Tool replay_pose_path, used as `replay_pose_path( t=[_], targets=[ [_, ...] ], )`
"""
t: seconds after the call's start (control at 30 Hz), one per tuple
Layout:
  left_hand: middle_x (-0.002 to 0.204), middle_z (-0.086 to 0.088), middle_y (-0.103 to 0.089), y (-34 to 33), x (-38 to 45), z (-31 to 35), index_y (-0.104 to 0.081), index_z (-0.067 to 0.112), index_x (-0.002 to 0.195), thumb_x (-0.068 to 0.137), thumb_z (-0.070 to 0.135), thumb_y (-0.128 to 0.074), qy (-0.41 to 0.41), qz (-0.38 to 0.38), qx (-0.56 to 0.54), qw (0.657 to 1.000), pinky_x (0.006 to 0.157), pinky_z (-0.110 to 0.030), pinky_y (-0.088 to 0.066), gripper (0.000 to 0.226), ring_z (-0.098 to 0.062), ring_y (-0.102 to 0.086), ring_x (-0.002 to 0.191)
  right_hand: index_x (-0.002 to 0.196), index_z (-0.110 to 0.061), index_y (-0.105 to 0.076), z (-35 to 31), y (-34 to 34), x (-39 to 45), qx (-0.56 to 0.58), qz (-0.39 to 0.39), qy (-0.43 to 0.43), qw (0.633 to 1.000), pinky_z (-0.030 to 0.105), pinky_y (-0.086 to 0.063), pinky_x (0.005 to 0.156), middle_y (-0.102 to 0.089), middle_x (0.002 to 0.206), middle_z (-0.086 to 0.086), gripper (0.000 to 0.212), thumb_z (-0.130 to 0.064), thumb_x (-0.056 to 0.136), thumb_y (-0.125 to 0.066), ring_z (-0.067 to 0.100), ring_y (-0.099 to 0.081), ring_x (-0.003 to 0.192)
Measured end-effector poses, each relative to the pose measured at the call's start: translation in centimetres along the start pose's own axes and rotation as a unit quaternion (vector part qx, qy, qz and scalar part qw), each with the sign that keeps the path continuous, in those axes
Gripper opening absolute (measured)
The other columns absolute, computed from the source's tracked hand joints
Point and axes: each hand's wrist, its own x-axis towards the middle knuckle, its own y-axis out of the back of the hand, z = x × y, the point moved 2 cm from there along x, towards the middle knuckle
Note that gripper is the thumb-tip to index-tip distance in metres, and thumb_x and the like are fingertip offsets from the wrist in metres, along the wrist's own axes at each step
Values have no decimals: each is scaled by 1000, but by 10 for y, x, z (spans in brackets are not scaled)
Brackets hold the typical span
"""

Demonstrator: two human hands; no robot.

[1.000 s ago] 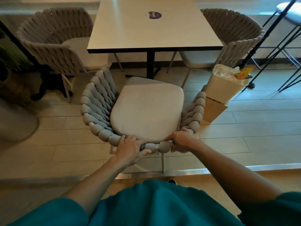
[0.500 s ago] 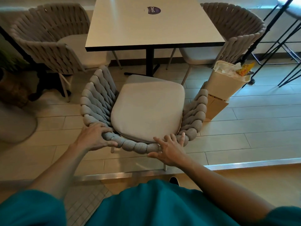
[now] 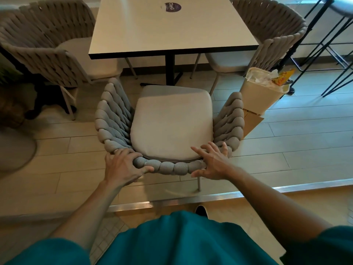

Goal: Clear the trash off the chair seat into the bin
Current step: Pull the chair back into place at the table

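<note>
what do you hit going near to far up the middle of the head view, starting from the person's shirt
teal shirt → metal floor strip → braided chair back rail → seat cushion → table post → white tabletop → purple sticker

The setting is a café or restaurant seating area, indicated by a square pedestal table [image 3: 172, 27] bearing a round purple sticker [image 3: 173, 7], matching woven rope chairs [image 3: 168, 127] around it, and a tiled floor [image 3: 286, 134].
</note>
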Motion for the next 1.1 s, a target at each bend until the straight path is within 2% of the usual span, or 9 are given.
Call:
replay_pose_path(
  t=[0.07,0.17,0.33,0.43,0.5,0.57,0.7,0.9,1.1],
  targets=[
    [113,12,-59,-1,-1,15,-61,43,109,57,96,-25,8,-1,18,1000,109,-58,-20,83,-15,-47,118,147,-49,-5,16,5,1,-7,-9,6,1000,68,9,109,-21,155,2,105,-97,56,-32,30,-2,146],
    [113,9,-59,-5,-1,35,-61,41,111,56,98,-17,12,-9,24,1000,112,-62,-7,91,-17,-47,119,147,-47,-11,36,14,1,-12,-14,7,1000,63,12,111,-23,155,1,100,-88,64,-46,29,2,147],
    [121,6,-55,-4,6,40,-58,42,116,54,100,-13,4,-22,21,1000,112,-63,-4,96,-20,-40,125,147,-46,-16,52,17,-5,36,40,-41,998,58,14,112,-17,157,2,118,-101,44,-33,28,11,146],
    [154,-4,-27,-8,11,29,-42,46,134,54,100,-19,13,-50,19,998,113,-63,2,99,-34,-4,144,148,-43,-13,54,16,-8,81,78,-113,987,60,13,111,2,159,5,120,-97,43,-36,31,19,144],
    [161,-4,-1,-11,13,26,-30,48,142,52,100,-19,16,-66,13,998,113,-62,9,104,-35,17,144,149,-44,-11,56,16,-6,90,68,-128,985,62,13,111,11,160,5,127,-100,37,-35,32,22,144],
    [160,-3,9,-14,15,25,-24,48,144,52,101,-20,18,-68,8,997,113,-61,12,106,-33,24,142,148,-47,-10,59,14,-2,89,61,-120,987,63,14,110,13,160,4,133,-105,30,-26,31,22,144],
    [160,-3,13,-15,19,27,-19,47,146,52,101,-21,30,-68,7,997,112,-60,14,108,-32,28,141,147,-50,-14,65,14,7,84,62,-105,989,64,16,110,14,160,2,131,-106,28,-19,30,23,143],
    [160,-5,14,-12,30,35,-10,45,148,52,101,-20,46,-73,9,996,112,-59,15,111,-32,29,141,147,-48,-16,76,25,21,67,45,-93,992,64,15,110,12,160,4,117,-97,43,-38,31,23,143],
    [160,-5,14,-11,43,45,-5,44,148,51,101,-19,64,-78,5,995,113,-58,14,113,-31,28,141,146,-48,-20,90,37,40,61,48,-93,993,65,13,110,6,161,2,120,-102,38,-25,30,19,145]
  ],
)
